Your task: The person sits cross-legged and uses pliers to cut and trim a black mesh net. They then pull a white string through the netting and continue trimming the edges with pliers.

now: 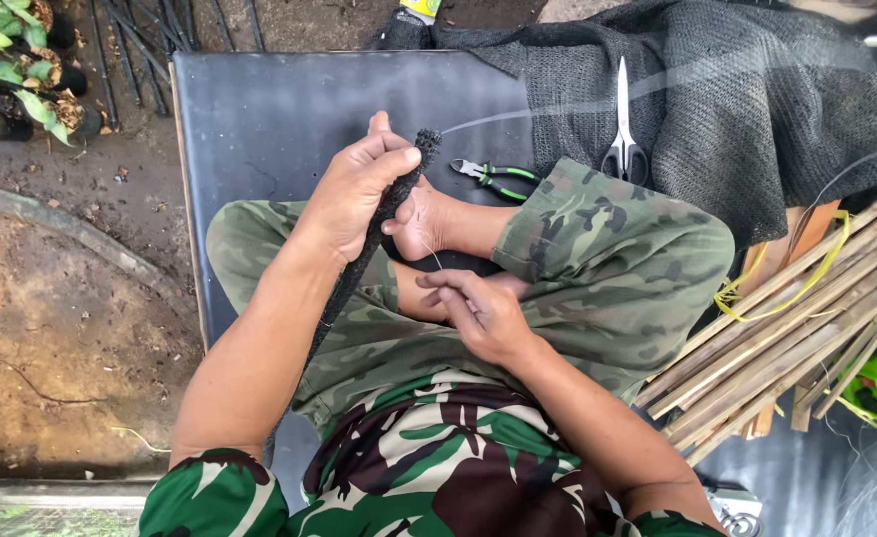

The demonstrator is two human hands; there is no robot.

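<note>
Mat [279,109]: dark sheet spread on bare earth, seat for crossed legs in camouflage trousers.
Net [757,109]: black mesh heaped at top right, draped over the mat's far edge.
Sticks [786,338]: bundle of split bamboo lying slantwise at right, just beside the right knee.
Roll [374,234]: long black rolled mesh, running slantwise from above the lap up past the left fist, frayed tip poking out on top.
Left hand [354,194]: clamped round the roll near its upper end, fingers wrapped tight, thumb up.
Right hand [483,313]: low over the lap, fingertips pinched together on a thin pale thread.
Thread [426,249]: fine line rising from the right fingertips toward the roll, passing in front of the bare foot; far end too thin to follow.
Foot [423,224]: bare, tucked between the two hands, touching the roll's side.
Scissors [624,129]: steel pair lying on the net, points away.
Cutters [493,177]: green-handled, flat on the mat near the right knee.
Seedlings [10,70]: leafy plants in dark bags, top left corner, well apart from the hands.
</note>
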